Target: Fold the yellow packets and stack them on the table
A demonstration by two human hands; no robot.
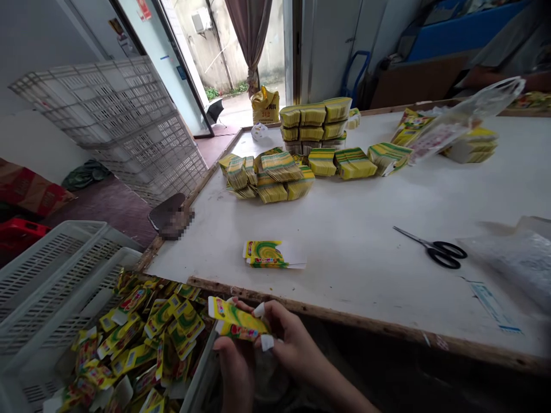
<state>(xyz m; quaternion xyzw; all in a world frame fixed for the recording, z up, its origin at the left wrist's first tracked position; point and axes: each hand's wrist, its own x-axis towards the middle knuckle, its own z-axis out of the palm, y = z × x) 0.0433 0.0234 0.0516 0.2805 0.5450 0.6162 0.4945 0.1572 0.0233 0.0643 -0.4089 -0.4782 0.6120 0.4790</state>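
A small yellow-and-green printed carton [239, 322] is held up near the table's front edge, its white end flap sticking out to the left. My left hand [235, 361] grips it from below and behind, the thumb near its lower left corner. White wraps cover the thumb and a finger of my right hand [290, 335], which pinches the carton's right end. Beyond my hands, a small stack of flat cartons [269, 254] lies on the white table [344, 229]. Left of my hands, a crate [198, 378] holds many loose yellow cartons [150, 338].
Bundles of flat cartons [275, 175] and a taller stack [316, 123] stand at the back. Black-handled scissors [445, 253] and clear plastic [512, 264] lie right. White crates [129, 120] rise at left. Another person's arm [486, 77] shows far right.
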